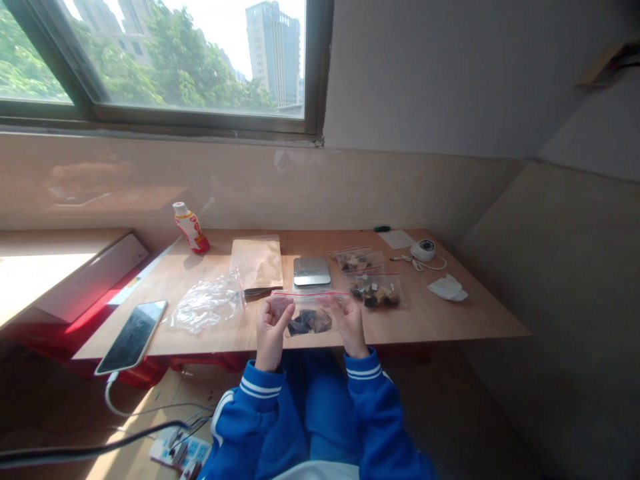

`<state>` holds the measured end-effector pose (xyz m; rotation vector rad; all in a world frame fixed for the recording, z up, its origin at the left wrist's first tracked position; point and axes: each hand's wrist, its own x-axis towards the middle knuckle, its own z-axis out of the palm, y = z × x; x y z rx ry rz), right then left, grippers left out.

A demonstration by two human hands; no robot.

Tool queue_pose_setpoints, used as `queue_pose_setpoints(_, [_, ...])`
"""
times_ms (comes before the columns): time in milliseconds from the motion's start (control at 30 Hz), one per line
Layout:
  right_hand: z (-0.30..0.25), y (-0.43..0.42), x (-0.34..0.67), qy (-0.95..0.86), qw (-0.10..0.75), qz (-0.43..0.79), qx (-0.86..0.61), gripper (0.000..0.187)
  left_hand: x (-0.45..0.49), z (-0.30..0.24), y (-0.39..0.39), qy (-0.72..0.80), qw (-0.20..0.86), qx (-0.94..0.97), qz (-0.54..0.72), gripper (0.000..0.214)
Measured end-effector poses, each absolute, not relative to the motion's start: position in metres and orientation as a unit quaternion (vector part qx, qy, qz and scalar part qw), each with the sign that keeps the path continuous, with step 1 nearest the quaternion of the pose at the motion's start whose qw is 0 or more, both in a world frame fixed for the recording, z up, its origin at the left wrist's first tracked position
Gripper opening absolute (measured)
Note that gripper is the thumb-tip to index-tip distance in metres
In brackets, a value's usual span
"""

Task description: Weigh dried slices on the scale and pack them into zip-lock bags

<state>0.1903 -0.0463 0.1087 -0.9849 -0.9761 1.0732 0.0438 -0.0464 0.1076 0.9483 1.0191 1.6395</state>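
Observation:
Between my two hands I hold a clear zip bag [310, 303] with a red strip along its top. Dark, irregular pieces [310, 322] lie in its lower part. My left hand [273, 330] pinches the bag's upper left corner, thumb on the front. At the upper right corner my right hand [349, 325] grips the same bag, its fingers partly blurred. Just behind the bag sits a small silver scale [312, 272]. To the right lie more filled zip bags, a nearer one [377, 293] and a farther one [356, 261], with brown and dark chunks.
Left of the scale are a stack of kraft paper pouches [257, 261] and crumpled clear bags [207, 303]. A bottle [191, 229] stands behind them; a charging phone [133, 337] overhangs the front edge. At right lie a round white device [423, 250] and a crumpled tissue [448, 288].

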Motion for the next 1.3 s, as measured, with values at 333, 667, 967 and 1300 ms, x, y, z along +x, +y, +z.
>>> queue_pose_setpoints(333, [0.106, -0.045, 0.194, -0.460, 0.631, 0.406, -0.476, 0.026, 0.037, 0.106, -0.046, 0.477, 0.418, 0.419, 0.650, 0.018])
queue_pose_setpoints(667, [0.109, -0.041, 0.193, -0.448, 0.643, 0.435, -0.443, 0.025, 0.041, 0.117, -0.040, 0.457, 0.426, 0.436, 0.647, 0.019])
queue_pose_setpoints(967, [0.107, -0.039, 0.187, -0.465, 0.595, 0.484, -0.442, 0.032, 0.043, 0.108, -0.039, 0.427, 0.497, 0.427, 0.623, 0.027])
queue_pose_setpoints(1300, [0.110, -0.043, 0.184, -0.487, 0.609, 0.411, -0.472, 0.029, 0.043, 0.112, -0.038, 0.471, 0.449, 0.441, 0.618, 0.021])
